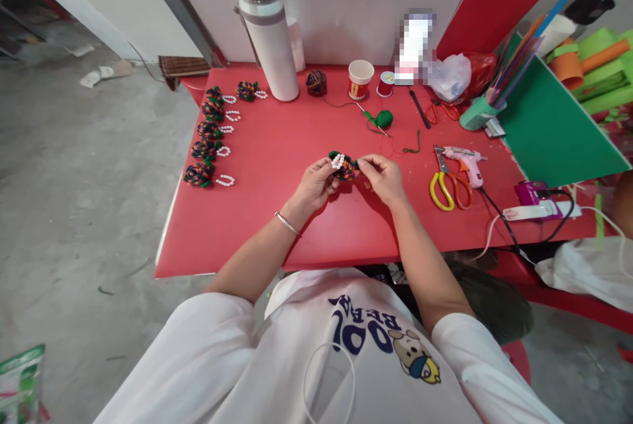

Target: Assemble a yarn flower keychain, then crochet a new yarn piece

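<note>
Between my hands, just above the red table (277,213), is a multicoloured crocheted ornament (346,170) with green parts and a small loop of white beads (337,161). My left hand (320,181) grips its left side, thumb by the beads. The fingertips of my right hand (380,177) pinch its dark right end. Beyond them lie a green yarn ball (384,119) and a crochet hook (373,119) with a green piece on it. Several similar ornaments (198,174) with bead loops stand in a column at the table's left.
Yellow-and-red-handled scissors (442,191) and a pink glue gun (467,163) lie to the right. Toward the back stand a white flask (271,48), a paper cup (361,78), a thread spool (386,84) and a dark yarn ball (316,82). A power strip (539,210) with cables crosses the right edge.
</note>
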`<state>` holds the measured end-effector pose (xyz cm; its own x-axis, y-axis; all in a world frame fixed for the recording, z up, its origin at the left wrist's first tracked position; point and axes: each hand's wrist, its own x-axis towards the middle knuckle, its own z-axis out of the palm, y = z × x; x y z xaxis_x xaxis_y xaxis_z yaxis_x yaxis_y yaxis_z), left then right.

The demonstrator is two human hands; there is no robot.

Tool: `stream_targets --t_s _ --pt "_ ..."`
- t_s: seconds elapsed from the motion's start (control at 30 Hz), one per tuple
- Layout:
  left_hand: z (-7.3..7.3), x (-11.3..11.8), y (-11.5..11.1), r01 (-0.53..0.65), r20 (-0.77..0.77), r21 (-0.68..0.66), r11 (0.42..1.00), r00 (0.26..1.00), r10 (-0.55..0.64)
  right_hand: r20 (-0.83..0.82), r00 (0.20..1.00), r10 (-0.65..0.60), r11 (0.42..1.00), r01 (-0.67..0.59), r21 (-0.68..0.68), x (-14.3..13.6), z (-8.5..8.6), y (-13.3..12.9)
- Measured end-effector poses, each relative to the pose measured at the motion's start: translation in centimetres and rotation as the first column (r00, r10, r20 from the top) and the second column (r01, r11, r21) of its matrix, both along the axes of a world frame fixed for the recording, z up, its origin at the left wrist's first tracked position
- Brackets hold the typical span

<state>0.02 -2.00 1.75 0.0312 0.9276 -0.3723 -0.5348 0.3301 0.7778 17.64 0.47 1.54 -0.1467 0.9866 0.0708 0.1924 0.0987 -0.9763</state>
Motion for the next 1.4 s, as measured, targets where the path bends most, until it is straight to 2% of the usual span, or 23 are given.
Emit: stream_targets --t_s 0.1,0.33,0.57,0.63,0.77,0.87,0.97,1.27,1.4 --pt "0.0 0.0 -0.1 0.027 0.018 0.018 0.999 0.999 -0.027 -0.087 0.996 -0.036 0.997 0.03 -0.071 -0.5 -0.3 0.0" --pt "0.2 -0.1 -0.3 0.04 0.047 0.02 0.999 0.998 -0.041 -0.124 0.992 -0.02 0.995 0.007 -0.104 -0.9 -1.1 0.4" --pt "-0.1 0.1 -0.2 0.068 0.031 0.025 0.997 0.997 -0.069 0.013 0.999 -0.029 0.997 0.028 0.074 -1.0 -1.0 0.4" --pt "-0.3 0.1 -0.2 0.068 0.028 0.032 0.997 0.997 -0.069 -0.018 0.999 -0.028 1.0 0.028 0.008 -1.0 -0.9 0.5" --pt "-0.2 0.2 -0.2 0.063 0.024 0.063 0.996 0.998 -0.065 -0.2 0.979 -0.038 0.972 -0.011 -0.236 -0.6 -0.7 0.7" --pt "0.0 0.4 -0.2 0.053 0.0 0.057 0.997 0.999 -0.053 -0.271 0.962 -0.027 0.956 -0.054 -0.288 -0.3 -0.6 0.8" --pt "0.1 0.4 -0.2 0.04 -0.018 0.051 0.998 0.999 -0.039 -0.269 0.963 -0.019 0.96 -0.057 -0.275 -0.3 -0.6 0.7" --pt "0.1 0.4 -0.2 -0.032 -0.027 0.043 0.999 0.999 0.034 -0.231 0.967 -0.106 0.983 0.066 -0.173 -0.7 0.1 0.0" --pt "0.0 0.4 -0.1 -0.048 -0.033 0.041 0.998 0.998 0.049 -0.235 0.967 -0.102 0.988 0.071 -0.136 -0.8 0.4 -0.5"
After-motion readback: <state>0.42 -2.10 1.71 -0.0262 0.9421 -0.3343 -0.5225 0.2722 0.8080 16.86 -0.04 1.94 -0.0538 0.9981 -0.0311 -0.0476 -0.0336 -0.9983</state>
